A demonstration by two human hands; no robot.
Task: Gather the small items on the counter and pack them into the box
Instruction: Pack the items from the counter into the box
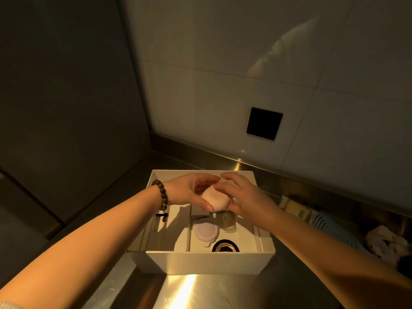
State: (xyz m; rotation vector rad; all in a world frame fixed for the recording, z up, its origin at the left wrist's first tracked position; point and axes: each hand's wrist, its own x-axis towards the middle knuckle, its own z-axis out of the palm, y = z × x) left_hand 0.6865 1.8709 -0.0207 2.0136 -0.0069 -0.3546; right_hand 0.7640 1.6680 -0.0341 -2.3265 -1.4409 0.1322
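A white open box [207, 262] stands on the steel counter in the middle of the view. Above its far half, my left hand [189, 190] and my right hand [243, 195] both grip a round pink compact [215, 200]. Inside the box lie a lilac round case [206, 230], a small clear jar [229, 223] and a dark round item with a gold rim [225, 246]. A beaded bracelet [161, 190] circles my left wrist.
Right of the box on the steel counter [189, 291] lie a yellow packet [296, 208], a light blue cloth [330, 226] and a crumpled pale cloth [388, 244]. A tiled wall with a black square plate [264, 123] rises behind. A dark panel stands at the left.
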